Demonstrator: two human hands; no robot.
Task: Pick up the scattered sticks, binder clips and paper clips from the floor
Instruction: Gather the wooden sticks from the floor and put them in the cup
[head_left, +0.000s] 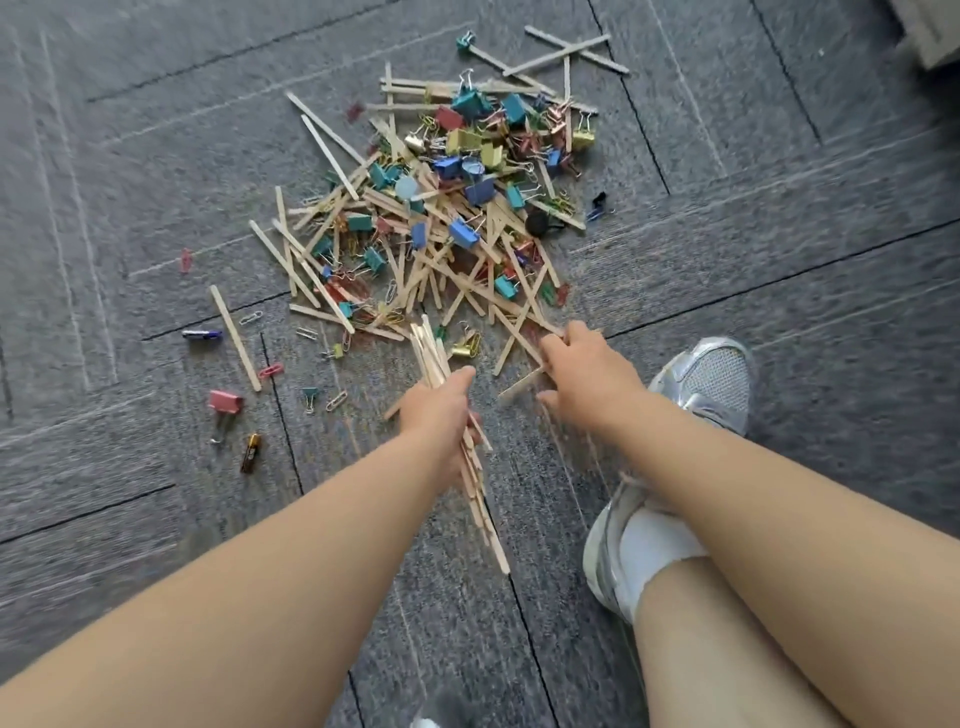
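Two batteries (201, 334) and one pink clip (226, 401) lie left of the left hand (439, 415), with a lone stick (235, 338) just beyond them. That hand, fist closed, grips a bundle (428, 353) of sticks too many to count. Beyond both hands sprawls the pile (441, 208) of sticks and clips, uncountable. The right hand (584, 371), knuckles up, curls round one stick (519, 385) at the pile's near edge. Two shoes (711, 379) sit just right of it.
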